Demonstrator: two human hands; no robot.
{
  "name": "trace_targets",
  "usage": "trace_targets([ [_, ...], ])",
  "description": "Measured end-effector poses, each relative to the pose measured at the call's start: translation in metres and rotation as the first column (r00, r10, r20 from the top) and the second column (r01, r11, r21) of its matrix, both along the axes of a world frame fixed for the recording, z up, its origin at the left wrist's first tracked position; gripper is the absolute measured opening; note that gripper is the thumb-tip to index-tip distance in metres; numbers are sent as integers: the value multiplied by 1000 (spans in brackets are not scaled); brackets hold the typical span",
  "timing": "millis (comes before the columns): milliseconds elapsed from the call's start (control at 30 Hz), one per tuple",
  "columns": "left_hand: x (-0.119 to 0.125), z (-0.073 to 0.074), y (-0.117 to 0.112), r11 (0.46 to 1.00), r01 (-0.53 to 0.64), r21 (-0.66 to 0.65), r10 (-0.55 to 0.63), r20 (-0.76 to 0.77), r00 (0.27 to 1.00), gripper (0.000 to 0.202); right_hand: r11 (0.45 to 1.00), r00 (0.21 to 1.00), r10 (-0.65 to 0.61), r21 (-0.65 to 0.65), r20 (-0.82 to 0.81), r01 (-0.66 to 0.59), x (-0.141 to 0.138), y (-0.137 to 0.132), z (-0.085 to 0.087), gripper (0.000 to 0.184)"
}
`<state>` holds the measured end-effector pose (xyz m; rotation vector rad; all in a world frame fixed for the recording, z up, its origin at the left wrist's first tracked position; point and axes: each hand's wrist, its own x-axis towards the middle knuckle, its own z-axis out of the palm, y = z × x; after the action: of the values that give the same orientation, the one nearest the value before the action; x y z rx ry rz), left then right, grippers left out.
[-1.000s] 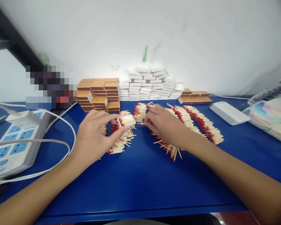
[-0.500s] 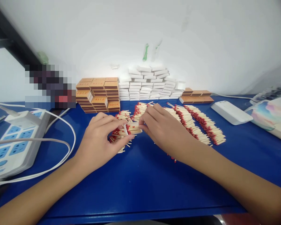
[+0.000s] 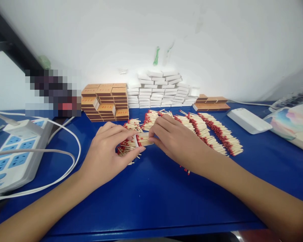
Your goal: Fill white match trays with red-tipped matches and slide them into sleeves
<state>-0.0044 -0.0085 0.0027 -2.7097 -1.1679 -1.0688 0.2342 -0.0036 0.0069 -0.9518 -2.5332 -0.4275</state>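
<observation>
My left hand [image 3: 108, 148] pinches a small white matchbox tray [image 3: 142, 139] filled with red-tipped matches, thumb under it and fingers over it. My right hand [image 3: 178, 141] meets it from the right, fingertips closed on the tray's right end. Both hands hover just above loose piles of matches [image 3: 212, 131] spread over the blue table [image 3: 151, 198]. A smaller heap of matches [image 3: 127, 148] lies under my left fingers.
Stacked orange matchbox sleeves [image 3: 105, 101] and white inner trays [image 3: 159, 89] line the wall behind. More orange boxes [image 3: 210, 103] lie to the right, then a white flat device [image 3: 248, 121]. A power strip [image 3: 12, 156] with white cables [image 3: 65, 168] sits at left.
My right hand left the match pile and came over to the tray held in my left hand; both hands now grip it, slightly nearer to me.
</observation>
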Motion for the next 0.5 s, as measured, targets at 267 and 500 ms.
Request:
trace_targets([
  [267,1,0,0,1000,25,-11,-24,9,1000,33,1000,997,0,-29,-77,-2,-7,-6,2,21],
  [500,0,2,2,999,-39,15,39,39,999,32,991,982,-87,-114,-168,69,8,4,4,22],
])
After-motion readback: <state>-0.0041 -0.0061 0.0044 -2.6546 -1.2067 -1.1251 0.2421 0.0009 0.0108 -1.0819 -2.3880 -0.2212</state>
